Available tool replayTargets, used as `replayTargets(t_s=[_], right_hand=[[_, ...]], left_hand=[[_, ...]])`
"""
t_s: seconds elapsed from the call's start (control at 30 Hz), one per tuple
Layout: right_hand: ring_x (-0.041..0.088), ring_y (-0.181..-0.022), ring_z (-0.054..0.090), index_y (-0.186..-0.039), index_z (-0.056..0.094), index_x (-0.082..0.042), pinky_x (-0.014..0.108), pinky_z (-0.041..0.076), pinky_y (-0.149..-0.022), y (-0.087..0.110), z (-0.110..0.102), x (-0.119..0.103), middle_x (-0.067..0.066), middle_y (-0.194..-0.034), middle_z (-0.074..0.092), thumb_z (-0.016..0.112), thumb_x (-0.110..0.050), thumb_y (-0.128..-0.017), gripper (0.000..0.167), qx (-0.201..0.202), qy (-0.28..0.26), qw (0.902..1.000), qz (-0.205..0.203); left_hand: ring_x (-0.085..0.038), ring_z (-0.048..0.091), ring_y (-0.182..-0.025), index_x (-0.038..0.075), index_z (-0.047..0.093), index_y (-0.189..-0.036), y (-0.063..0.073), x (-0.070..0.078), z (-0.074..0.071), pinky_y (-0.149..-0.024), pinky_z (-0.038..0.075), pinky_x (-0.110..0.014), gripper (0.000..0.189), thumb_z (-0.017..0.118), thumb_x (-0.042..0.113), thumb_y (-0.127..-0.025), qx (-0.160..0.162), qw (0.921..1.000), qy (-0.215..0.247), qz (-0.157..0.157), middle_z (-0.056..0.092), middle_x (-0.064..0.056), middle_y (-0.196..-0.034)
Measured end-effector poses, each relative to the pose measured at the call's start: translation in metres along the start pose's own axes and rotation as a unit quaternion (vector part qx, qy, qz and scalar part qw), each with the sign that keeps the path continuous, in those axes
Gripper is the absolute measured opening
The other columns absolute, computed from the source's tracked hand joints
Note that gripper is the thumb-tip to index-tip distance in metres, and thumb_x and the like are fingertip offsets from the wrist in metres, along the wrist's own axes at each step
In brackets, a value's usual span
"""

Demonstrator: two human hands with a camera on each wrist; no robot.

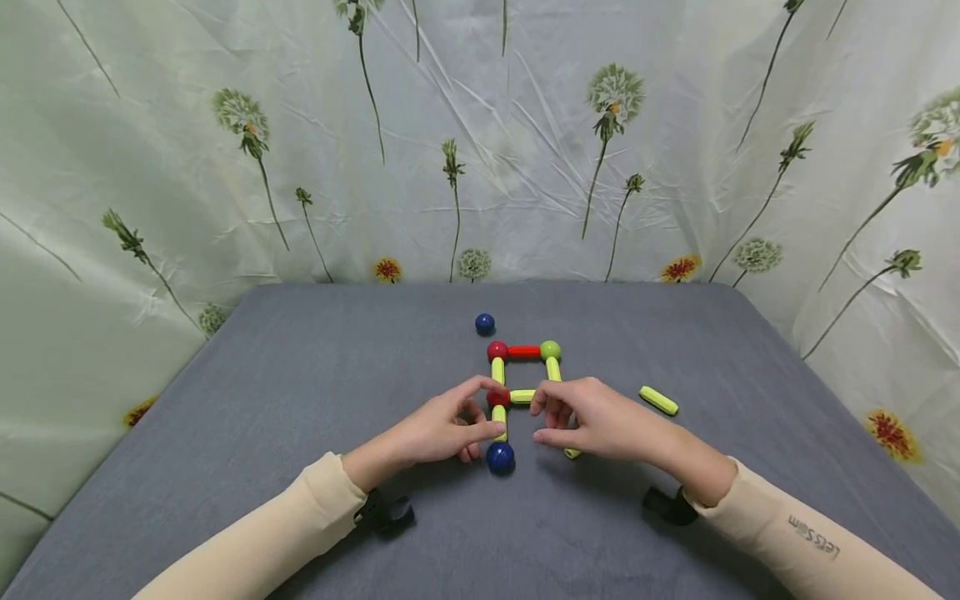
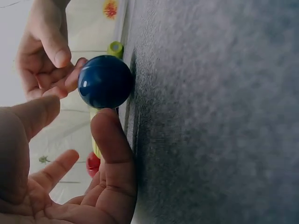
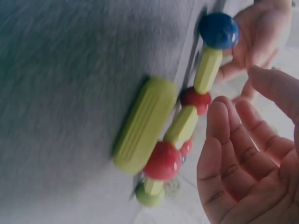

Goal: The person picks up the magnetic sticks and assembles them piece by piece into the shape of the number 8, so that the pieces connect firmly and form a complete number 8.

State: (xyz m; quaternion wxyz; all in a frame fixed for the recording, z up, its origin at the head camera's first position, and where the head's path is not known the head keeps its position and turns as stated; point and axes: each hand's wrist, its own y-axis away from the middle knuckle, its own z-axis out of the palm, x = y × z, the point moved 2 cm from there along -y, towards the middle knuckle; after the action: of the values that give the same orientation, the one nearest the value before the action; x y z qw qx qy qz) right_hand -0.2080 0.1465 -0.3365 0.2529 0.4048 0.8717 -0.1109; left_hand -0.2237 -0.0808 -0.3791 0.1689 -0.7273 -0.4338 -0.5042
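A flat frame of balls and rods lies on the table. Its far side has a red ball (image 1: 497, 351), a red rod (image 1: 523, 352) and a light-green ball (image 1: 551, 350). Yellow-green rods (image 1: 522, 397) form the other sides. Another yellow-green rod (image 3: 208, 70) joins the near-left red ball (image 3: 196, 100) to a blue ball (image 2: 106, 81). My left hand (image 1: 450, 425) rests loosely around this rod, fingers relaxed. Over the near-right corner hovers my right hand (image 1: 600, 417), loosely curled and holding nothing. It hides a red ball (image 3: 162, 161) and most of a yellow-green rod (image 3: 145, 126) beside that ball.
A loose blue ball (image 1: 485, 324) lies beyond the frame. To the right is a single yellow-green rod (image 1: 658, 400). The grey tabletop (image 1: 360, 350) ends at a flower-printed curtain (image 1: 525, 208). Dark wrist devices (image 1: 670, 506) sit under both forearms.
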Motion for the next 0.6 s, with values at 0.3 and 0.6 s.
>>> replayTargets(t_s=[0.3,0.6], right_hand=[[0.003,-0.073,0.06,-0.102,0.06,-0.023,0.019,0.051,-0.066,0.013,-0.015,0.013,-0.013,-0.085,0.061,0.07,-0.031,-0.084,0.022,-0.005,0.006,0.9997,0.023],[0.004,-0.064,0.054,-0.108,0.063,-0.023,0.02,0.047,-0.062,0.026,-0.02,0.031,-0.003,-0.102,0.064,0.07,-0.026,-0.083,0.026,-0.036,0.023,0.9984,0.036]], left_hand=[[-0.017,0.063,-0.057,0.033,0.047,-0.124,0.01,0.004,0.009,-0.054,0.053,-0.034,0.05,0.071,0.041,-0.081,-0.031,0.9969,-0.066,0.029,0.06,-0.003,-0.09],[-0.014,0.061,-0.055,0.029,0.057,-0.109,0.012,0.007,0.013,-0.053,0.052,-0.031,0.031,0.07,0.038,-0.082,-0.044,0.9921,-0.108,0.047,0.06,0.002,-0.088]])
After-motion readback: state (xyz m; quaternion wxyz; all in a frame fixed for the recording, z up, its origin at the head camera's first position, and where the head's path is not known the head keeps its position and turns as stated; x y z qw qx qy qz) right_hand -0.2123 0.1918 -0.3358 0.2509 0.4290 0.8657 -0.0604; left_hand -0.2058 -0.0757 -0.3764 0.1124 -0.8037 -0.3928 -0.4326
